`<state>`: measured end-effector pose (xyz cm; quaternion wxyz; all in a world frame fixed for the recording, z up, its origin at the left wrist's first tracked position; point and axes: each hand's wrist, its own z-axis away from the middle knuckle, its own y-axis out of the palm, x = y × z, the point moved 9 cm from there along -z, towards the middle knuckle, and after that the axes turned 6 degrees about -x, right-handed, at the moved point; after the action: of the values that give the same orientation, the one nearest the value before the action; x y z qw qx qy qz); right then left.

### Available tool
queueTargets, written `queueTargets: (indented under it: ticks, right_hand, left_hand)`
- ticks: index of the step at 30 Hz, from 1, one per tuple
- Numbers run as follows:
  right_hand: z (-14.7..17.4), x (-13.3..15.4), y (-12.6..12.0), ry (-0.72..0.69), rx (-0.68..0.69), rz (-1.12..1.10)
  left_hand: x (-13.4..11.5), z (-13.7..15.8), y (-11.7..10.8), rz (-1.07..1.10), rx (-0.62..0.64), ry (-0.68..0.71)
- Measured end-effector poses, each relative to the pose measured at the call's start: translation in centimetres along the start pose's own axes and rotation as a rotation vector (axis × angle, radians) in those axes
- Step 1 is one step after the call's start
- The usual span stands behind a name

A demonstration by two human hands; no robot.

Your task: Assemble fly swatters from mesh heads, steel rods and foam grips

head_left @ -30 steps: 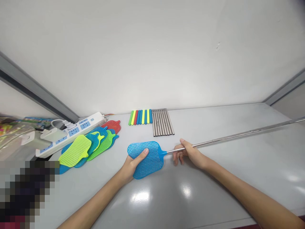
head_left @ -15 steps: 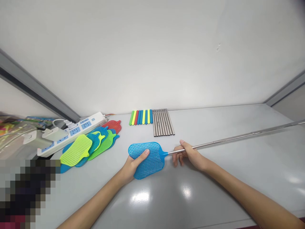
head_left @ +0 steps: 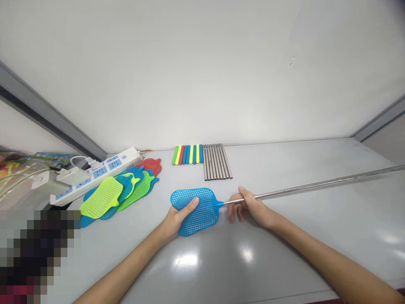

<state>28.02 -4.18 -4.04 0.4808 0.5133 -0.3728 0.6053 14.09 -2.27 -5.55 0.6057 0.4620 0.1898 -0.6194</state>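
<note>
My left hand (head_left: 177, 217) grips a blue mesh fly swatter head (head_left: 202, 215), thumb on top and the other fingers hidden beneath. A long, thin metal telescopic rod (head_left: 303, 186) meets the neck of the swatter head and runs to the right, out of the picture. Close to that neck, my right hand (head_left: 249, 207) holds the rod between thumb and fingers. To the left lies an overlapping pile of swatter heads (head_left: 103, 197) in yellow, blue, green and red. Behind my hands are a row of coloured grip tubes (head_left: 187, 155) and a row of collapsed metal rods (head_left: 217, 162).
A white power strip (head_left: 104, 171) with plugged-in chargers (head_left: 52, 185) runs along the left side of the grey table (head_left: 284, 261). Plastic-wrapped items (head_left: 19, 177) sit at the far left. A pale wall (head_left: 202, 71) closes off the back.
The far part of the metal rod has dipped slightly at the right edge. Both hands keep nearly the same position and hold.
</note>
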Motion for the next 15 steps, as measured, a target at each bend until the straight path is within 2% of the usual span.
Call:
queueTargets:
  ticks: [6,15]
  right_hand:
    - [0.0,-0.3,0.3,0.03,0.017,-0.056]
    - [0.2,-1.2,1.3,0.129,0.114,-0.212]
  left_hand:
    - [0.0,0.1,0.2,-0.004,0.023,-0.015]
    - [0.0,0.1,0.3,0.001,0.052,-0.003]
